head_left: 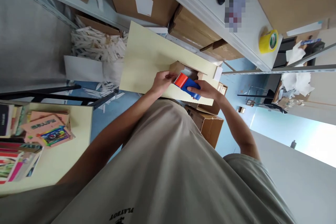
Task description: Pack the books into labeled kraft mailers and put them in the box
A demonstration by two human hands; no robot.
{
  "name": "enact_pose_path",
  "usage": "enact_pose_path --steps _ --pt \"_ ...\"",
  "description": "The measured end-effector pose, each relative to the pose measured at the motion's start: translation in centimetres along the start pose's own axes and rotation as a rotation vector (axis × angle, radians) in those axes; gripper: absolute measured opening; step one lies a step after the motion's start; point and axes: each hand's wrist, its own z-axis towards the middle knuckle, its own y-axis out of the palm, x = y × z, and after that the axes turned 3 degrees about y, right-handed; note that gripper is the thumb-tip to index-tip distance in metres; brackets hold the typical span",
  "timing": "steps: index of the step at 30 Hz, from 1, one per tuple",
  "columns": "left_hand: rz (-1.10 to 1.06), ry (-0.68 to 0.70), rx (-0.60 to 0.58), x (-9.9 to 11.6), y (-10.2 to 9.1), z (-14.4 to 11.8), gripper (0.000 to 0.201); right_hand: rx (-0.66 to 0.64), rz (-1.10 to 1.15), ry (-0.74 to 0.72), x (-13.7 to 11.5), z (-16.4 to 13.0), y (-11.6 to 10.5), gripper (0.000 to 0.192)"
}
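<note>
Both hands are engaged at a red-and-blue tape dispenser (187,84), which is located above the near right part of the pale worktop (147,50), over the near side of an open cardboard box (177,67). The right hand (206,90) is wrapped around the blue end. The left hand (163,81) is at the red end, fingertips drawn together beside the jagged edge (177,78); whether they pinch a strip of tape cannot be determined.

Principal hazard: the left fingertips sit very close to the teeth. A slip of the right grip, or a sudden pull by the left, could drive the jagged edge into them. Secondary hazard: the dispenser is held up in one grip alone, as far as can be confirmed; should that loosen, it could drop into the box or strike its rim.

The shirt (170,140) hangs loose close to the worktop's near edge and could snag if the wearer leans in.

On the shelf (248,38), far right, a roll of yellow tape (265,42) sits near the right end; a knock there could send it to the floor.
</note>
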Motion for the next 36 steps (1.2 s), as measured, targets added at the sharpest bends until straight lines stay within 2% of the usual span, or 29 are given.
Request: enact_pose_path --steps 4,8,11,17,23,29,34,36 --pt "-0.074 0.011 0.017 -0.6 0.2 0.9 0.027 -0.068 -0.120 0.048 -2.7 -0.9 -3.6 0.079" --pt "-0.110 0.045 0.137 -1.4 -1.9 3.2 0.024 -0.095 -0.348 0.170 -4.6 -2.8 -7.6 0.077" --pt "-0.116 0.027 0.182 -2.9 -3.1 5.4 0.025 -0.047 -0.491 0.250 -5.7 -3.1 -9.4 0.075" --pt "-0.195 -0.059 0.214 -5.9 -2.1 8.0 0.028 -0.009 -0.598 0.272 -7.5 -0.3 -9.7 0.078" --pt "-0.197 -0.122 0.222 -7.8 -1.7 9.4 0.032 0.031 -0.644 0.255 -7.7 2.1 -9.8 0.078" --pt "-0.224 -0.159 0.236 -9.6 -0.5 10.6 0.033 0.012 -0.674 0.206 -7.2 3.5 -10.1 0.082" --pt "-0.196 -0.190 0.259 -11.4 0.8 10.8 0.029 0.009 -0.692 0.255 -7.3 3.9 -9.9 0.078" --pt "-0.141 -0.149 0.202 -12.3 0.5 10.9 0.024 -0.002 -0.697 0.263 -7.8 3.9 -9.6 0.076"
